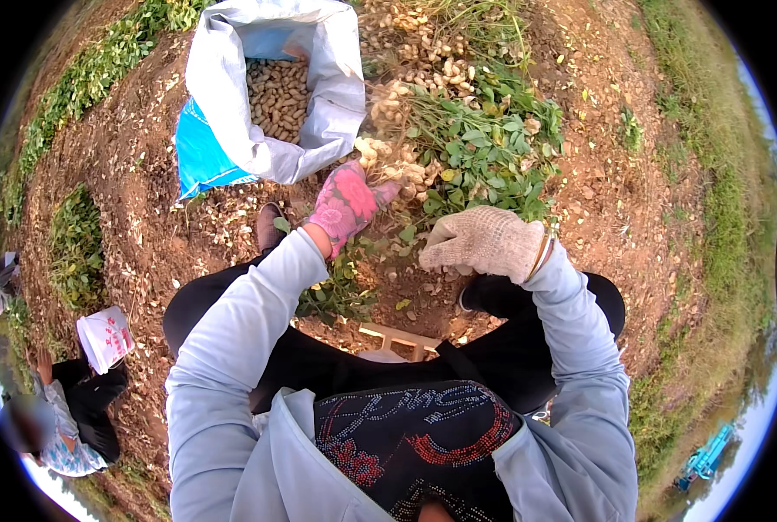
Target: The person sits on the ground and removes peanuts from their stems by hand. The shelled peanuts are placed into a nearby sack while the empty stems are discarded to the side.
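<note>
My left hand (349,203), in a pink flowered glove, reaches to a cluster of peanuts (403,171) on uprooted plants. Its thumb and fingers are at the near pods; whether they grip any is unclear. Loosely curled, my right hand (483,243) wears a beige knitted glove and hovers nearer to me, below the leafy peanut plants (486,147). Its palm is hidden, and nothing shows in its fingers. Just beyond my left hand stands a white-and-blue woven sack (330,124), its mouth wide and rolled back, with loose peanuts (277,98) inside.
Under me is part of a wooden stool (398,336). Leaf litter covers the brown soil (610,196). At left, a person (82,417) sits by a white bucket (106,339). Plant heaps (75,248) lie nearby; a turquoise machine (705,457) stands far right.
</note>
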Available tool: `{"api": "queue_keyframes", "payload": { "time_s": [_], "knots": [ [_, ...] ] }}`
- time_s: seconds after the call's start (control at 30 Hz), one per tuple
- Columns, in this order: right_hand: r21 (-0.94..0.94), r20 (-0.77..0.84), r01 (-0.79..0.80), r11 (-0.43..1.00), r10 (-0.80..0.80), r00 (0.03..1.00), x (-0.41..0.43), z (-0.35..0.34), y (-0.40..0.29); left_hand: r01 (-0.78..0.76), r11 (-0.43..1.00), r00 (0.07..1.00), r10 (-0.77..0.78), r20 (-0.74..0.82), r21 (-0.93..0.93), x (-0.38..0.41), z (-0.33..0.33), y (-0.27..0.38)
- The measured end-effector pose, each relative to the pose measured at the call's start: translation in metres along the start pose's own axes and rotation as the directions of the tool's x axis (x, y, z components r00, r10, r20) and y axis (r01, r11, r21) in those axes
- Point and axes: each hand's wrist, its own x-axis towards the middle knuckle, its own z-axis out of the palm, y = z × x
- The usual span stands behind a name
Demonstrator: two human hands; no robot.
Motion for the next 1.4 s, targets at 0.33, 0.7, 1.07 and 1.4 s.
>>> {"api": "queue_keyframes", "payload": {
  "time_s": [0.33,0.7,1.07,1.4],
  "knots": [
    [-0.225,-0.657,0.196,0.954,-0.297,0.693,0.046,0.025,0.007,-0.059,0.998,0.996,0.061,-0.063,0.034,-0.004,0.026,-0.01],
    [-0.38,-0.416,-0.001,0.925,-0.17,0.893,0.037,0.02,-0.002,0.02,0.971,0.998,-0.032,0.046,0.237,-0.011,0.015,0.009],
    [0.63,-0.136,0.221,0.745,-0.174,0.975,-0.003,0.005,-0.006,-0.153,0.986,0.985,0.148,-0.084,-0.06,-0.014,-0.002,-0.005],
    [0.487,-0.411,0.188,0.853,0.034,0.911,0.026,-0.007,0.01,-0.086,0.965,0.995,0.071,0.067,0.247,-0.023,0.008,0.022]
  ]
}}
